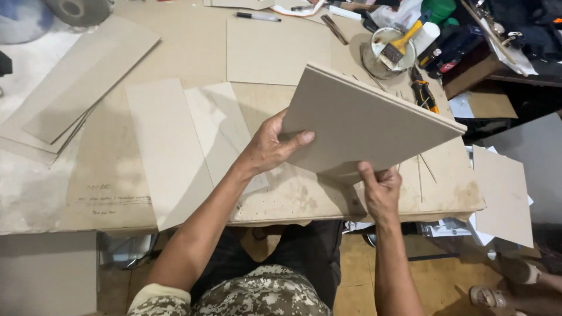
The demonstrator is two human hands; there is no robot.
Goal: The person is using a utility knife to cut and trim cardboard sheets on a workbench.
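I hold a stack of square grey-brown boards tilted above the worktable. My left hand grips the stack's left edge, thumb lying across its face. My right hand pinches the stack's near bottom corner from below. The stack shows at least two layers along its upper edge. Under it, on the table, lie flat board pieces: a long pale strip and a smaller sheet overlapping it.
A square board lies further back. Long panels are stacked at the left. A tin with a yellow-handled brush, pliers, a marker and bottles sit at the back right. Another person's sandalled feet are at lower right.
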